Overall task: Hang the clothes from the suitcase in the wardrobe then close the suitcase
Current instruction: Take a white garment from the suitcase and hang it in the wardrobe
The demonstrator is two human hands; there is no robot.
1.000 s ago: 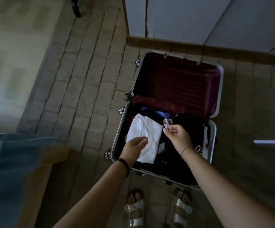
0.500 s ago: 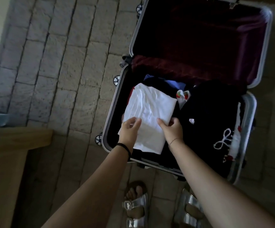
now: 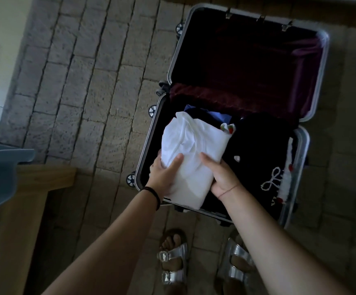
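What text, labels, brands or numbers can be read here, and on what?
No text is legible.
On the black garment: small white marks below the white bow motif, maybe letters, too blurred to read.
On the white garment, gripped by the left hand and right hand: no print showing.
On the suitcase: no label visible.

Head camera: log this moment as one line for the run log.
phase: taking garment out | left hand: grips folded white garment | right hand: grips same garment | suitcase: open, dark clothes inside
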